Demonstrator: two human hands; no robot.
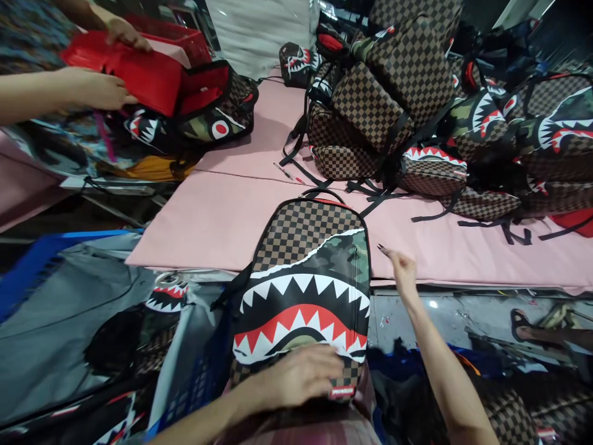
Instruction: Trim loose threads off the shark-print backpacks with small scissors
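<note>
A checkered backpack (319, 247) with a shark-mouth print leans upright against the table edge in front of my body. My left hand (308, 374) lies over its lower front, slightly blurred, with the fingers stretched across the print near the red label (343, 392). To the right of the bag, my right hand (404, 272) is closed around small thread snips (384, 250). Their dark tips point left, over the pink table edge and apart from the bag. The bag's black top handle (324, 193) rests over the tabletop.
Many checkered backpacks (370, 111) are piled on the pink table (222, 216) with straps trailing. At upper left, another person's hands (104, 89) work at an open bag's red lining (139, 71). Bins with more bags flank me; a blue crate (197, 377) stands at left.
</note>
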